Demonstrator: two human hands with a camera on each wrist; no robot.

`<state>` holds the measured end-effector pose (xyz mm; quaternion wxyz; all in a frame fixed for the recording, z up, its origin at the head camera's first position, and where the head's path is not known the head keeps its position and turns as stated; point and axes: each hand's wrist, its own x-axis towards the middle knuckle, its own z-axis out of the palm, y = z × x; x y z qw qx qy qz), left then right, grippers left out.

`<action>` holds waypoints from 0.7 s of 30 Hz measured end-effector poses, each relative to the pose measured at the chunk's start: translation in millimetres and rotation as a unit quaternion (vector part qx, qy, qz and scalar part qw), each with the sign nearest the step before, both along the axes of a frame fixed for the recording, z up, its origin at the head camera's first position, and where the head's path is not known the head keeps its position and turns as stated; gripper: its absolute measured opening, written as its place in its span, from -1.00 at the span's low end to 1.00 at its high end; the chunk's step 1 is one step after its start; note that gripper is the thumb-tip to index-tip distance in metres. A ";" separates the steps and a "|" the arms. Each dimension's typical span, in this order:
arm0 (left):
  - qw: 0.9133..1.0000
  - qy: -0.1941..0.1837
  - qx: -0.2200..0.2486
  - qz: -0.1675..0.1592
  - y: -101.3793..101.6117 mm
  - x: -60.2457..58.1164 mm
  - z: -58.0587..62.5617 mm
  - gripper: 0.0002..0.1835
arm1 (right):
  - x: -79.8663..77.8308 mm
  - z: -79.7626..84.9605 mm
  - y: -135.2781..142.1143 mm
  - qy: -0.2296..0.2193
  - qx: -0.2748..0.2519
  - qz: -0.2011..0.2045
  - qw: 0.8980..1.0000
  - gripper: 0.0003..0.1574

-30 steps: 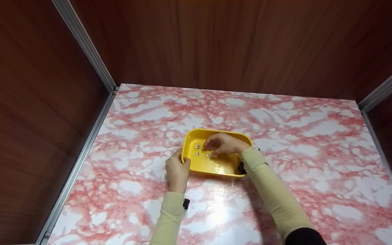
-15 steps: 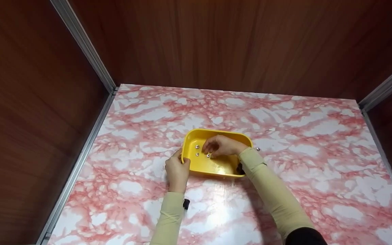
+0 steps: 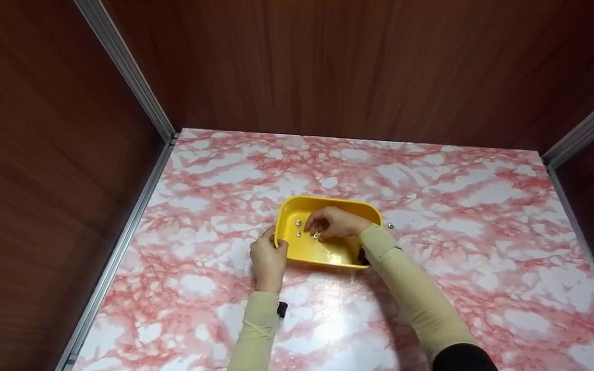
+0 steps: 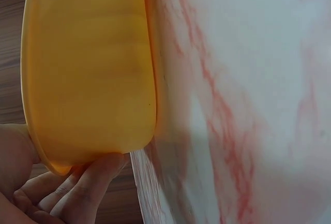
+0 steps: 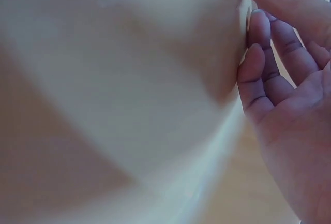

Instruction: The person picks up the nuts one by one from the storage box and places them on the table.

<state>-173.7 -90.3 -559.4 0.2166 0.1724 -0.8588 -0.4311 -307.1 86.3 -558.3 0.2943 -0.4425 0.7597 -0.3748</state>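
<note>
A yellow plastic bin [image 3: 328, 262] stands on the table, its floor showing small shiny silvery pieces [image 3: 298, 223]. My left hand [image 3: 268, 260] grips the bin's left end; in the left wrist view the thumb is at the rim and the fingers [image 4: 88, 188] press the outer wall. Reaching inside, my right hand [image 3: 338, 222] has bent fingers low over the bin floor. One silvery piece [image 3: 316, 236] lies right by its thumb and fingertips. Whether the fingers pinch anything is hidden, and the right wrist view is blurred around the fingertips [image 5: 253, 58].
Another small silvery piece [image 3: 391, 226] lies on the table just right of the bin. Something dark [image 3: 363, 256] shows at the bin's right end beside the right wrist. Brown wood-grain panels [image 3: 348, 67] enclose the red-and-white marbled table [image 3: 462, 206] at the back and sides.
The right hand has shifted slightly left and down inside the bin. The left hand and bin hold their place, and the visible silvery pieces in the bin stay put.
</note>
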 end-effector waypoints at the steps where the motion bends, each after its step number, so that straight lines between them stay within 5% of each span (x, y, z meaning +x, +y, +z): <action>1: 1.000 0.000 0.002 0.000 0.0 0.0 0.1 -0.63 | 0.2 0.0 -0.2 0.001 -0.003 0.002 1.000 -0.57; 21: 1.000 -0.004 -0.001 0.001 -0.1 0.1 0.2 -0.62 | -1.8 -1.1 -2.6 0.025 0.019 -0.016 0.999 -0.57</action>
